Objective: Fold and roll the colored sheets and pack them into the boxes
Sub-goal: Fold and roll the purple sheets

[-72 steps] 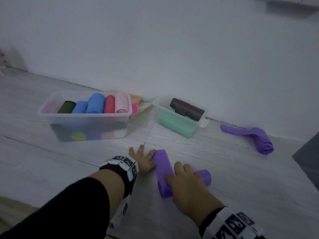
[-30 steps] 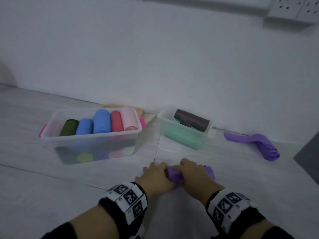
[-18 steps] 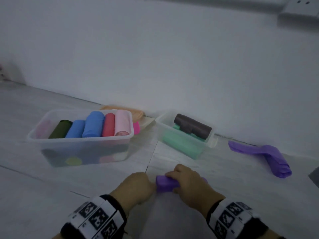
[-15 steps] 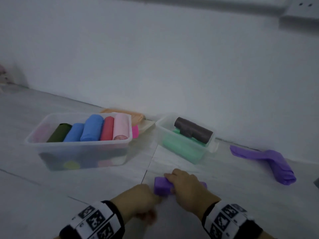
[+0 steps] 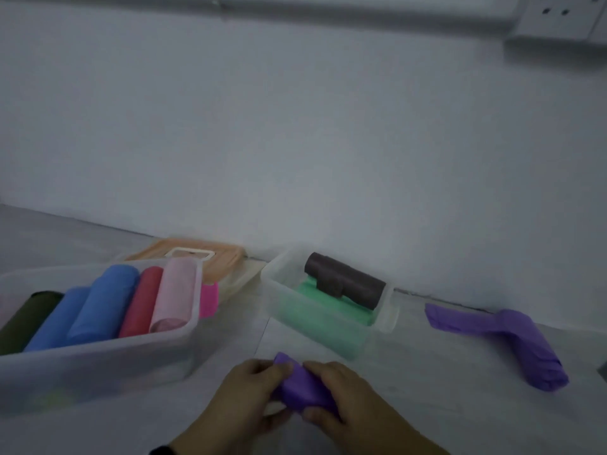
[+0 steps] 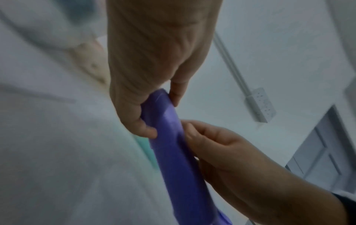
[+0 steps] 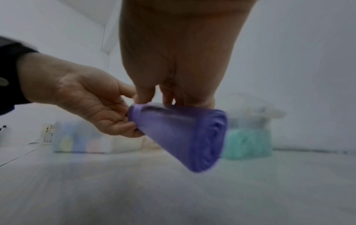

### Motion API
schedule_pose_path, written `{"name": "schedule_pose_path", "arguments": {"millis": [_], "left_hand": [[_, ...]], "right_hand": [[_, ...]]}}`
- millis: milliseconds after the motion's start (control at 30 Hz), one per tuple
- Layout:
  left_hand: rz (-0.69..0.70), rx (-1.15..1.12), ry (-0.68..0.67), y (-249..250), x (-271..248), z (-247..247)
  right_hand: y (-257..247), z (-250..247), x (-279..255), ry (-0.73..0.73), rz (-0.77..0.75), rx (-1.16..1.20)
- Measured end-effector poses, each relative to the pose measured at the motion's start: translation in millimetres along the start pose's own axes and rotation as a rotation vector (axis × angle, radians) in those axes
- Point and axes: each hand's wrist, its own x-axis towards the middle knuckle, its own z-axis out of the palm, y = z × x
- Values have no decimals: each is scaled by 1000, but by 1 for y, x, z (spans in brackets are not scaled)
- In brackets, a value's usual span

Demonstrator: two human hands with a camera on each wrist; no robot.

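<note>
- ok, rolling looks done: i hold the purple roll [image 5: 303,387] lifted off the floor [image 5: 427,389], so i read this as the pack step
- left hand [image 5: 244,394] has thumb and fingers curled round the roll's left end; the left wrist view shows the pinch clearly
- right hand [image 5: 343,399] wraps the other part from above, fingers curled over it; in the right wrist view the spiral end [image 7: 208,140] faces the camera and hangs clear of the floor
- large box [image 5: 98,353] on my left looks nearly full: green, blue, red and pink rolls side by side on top, more showing through the wall below
- small box [image 5: 328,323] just ahead holds green sheets with a dark roll [image 5: 345,280] on top; my guess is it has the room
- next move: keep the grip tight so the wrap doesn't spring loose, carry it forward, lay it beside the dark roll
- after that, one more purple sheet [image 5: 512,343] lies only partly rolled on the floor to my right, well apart from the boxes; it needs finishing
</note>
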Motion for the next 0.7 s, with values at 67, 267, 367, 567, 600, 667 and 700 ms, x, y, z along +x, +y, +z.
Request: {"name": "schedule_pose_path", "arguments": {"millis": [67,267,367,567,600,667,700], "left_hand": [[95,-13,-4,29,3,4],[276,80,-83,123,46,44],[272,351,-74,144,86,65],[42,605,-129,142,148,78],[2,651,-156,142,155,77],[-60,725,-197,140,168,73],[-74,750,-217,139,172,72]], "right_hand": [[9,-21,-3,116,-44,0],[33,-72,35,627,-70,-33],[52,-91,65,571,43,22],[78,-87,92,340,162,-22],[81,-84,93,336,176,-45],[85,-77,95,344,188,-113],[87,-74,95,348,188,-144]]}}
